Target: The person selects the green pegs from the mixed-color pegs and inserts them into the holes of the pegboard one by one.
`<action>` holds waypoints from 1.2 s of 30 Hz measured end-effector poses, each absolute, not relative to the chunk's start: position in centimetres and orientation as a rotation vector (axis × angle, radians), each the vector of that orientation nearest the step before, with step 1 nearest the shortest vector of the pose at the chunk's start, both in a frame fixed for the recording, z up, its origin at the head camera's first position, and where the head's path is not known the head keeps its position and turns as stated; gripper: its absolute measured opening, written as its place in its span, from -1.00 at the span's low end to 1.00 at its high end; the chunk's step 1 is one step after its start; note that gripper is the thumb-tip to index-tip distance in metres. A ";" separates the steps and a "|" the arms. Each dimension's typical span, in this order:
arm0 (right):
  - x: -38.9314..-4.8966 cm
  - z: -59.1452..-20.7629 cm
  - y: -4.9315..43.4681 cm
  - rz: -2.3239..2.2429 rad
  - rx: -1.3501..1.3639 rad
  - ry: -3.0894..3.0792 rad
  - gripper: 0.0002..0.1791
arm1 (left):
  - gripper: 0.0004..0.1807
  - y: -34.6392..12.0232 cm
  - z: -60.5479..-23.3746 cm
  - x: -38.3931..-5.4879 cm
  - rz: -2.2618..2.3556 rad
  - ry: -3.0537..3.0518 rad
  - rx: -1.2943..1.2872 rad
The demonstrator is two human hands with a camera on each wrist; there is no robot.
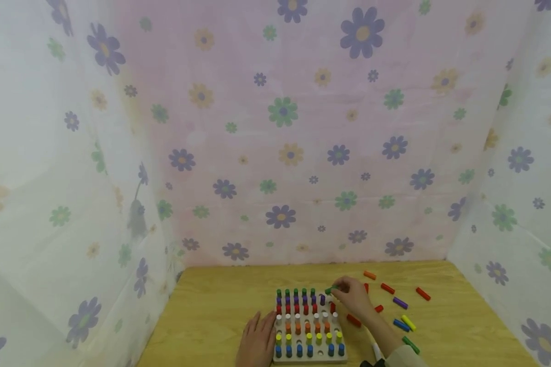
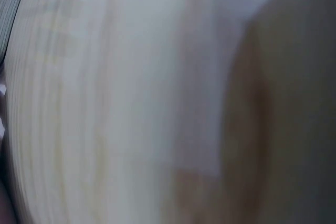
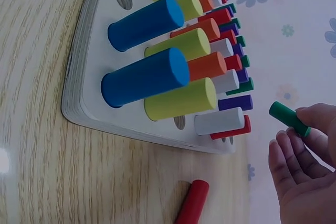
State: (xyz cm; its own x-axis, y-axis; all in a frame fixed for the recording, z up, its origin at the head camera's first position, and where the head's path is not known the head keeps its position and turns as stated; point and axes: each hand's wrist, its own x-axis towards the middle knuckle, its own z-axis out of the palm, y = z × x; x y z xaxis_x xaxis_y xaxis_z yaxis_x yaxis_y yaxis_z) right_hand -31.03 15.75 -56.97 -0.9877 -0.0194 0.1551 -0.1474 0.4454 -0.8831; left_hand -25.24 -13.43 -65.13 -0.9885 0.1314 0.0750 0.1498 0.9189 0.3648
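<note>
A pale wooden pegboard [image 1: 309, 359] stands on the table, its upright pegs sorted in colour rows, green at the back through to blue pegs [image 1: 299, 350] in front. My right hand [image 1: 354, 296] pinches a green peg [image 3: 290, 118] between thumb and fingers. It holds the peg tilted, just above the board's back right corner. A few holes show bare, one in the front blue row [image 1: 320, 352]. My left hand [image 1: 257, 339] rests flat against the board's left edge, fingers extended. The left wrist view is too blurred to make out that hand's fingers.
Loose pegs lie scattered right of the board: several red, such as a red peg [image 1: 423, 293], an orange peg [image 1: 369, 275], a purple peg [image 1: 400, 303], a yellow peg [image 1: 408, 322], a blue peg [image 1: 401, 325] and a green peg [image 1: 410, 345]. Flowered curtains [image 1: 239, 204] enclose the table.
</note>
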 end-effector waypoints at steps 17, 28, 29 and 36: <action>-31.9 -58.9 14.3 1.459 0.195 -2.575 -0.91 | -0.50 -13.6 -65.9 -24.7 -0.570 -2.985 -0.240; -32.3 -59.0 13.5 1.400 0.183 -2.639 -0.90 | -0.50 -13.6 -65.7 -25.0 -0.548 -3.010 -0.235; -32.4 -58.9 13.4 1.395 0.178 -2.644 -0.91 | -0.50 -13.6 -65.6 -25.0 -0.544 -3.010 -0.237; -32.6 -58.9 13.3 1.350 0.144 -2.685 -0.94 | -0.50 -13.6 -65.4 -25.0 -0.552 -3.011 -0.241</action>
State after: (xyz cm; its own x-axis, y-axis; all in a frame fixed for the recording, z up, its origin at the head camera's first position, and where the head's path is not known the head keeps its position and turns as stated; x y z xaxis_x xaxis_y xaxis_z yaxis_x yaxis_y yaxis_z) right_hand -32.63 13.34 -58.86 -0.9866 -0.0255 0.1611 -0.1446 0.5945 -0.7910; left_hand -25.00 -13.59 -65.38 -0.9852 0.1408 0.0978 0.1663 0.9232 0.3464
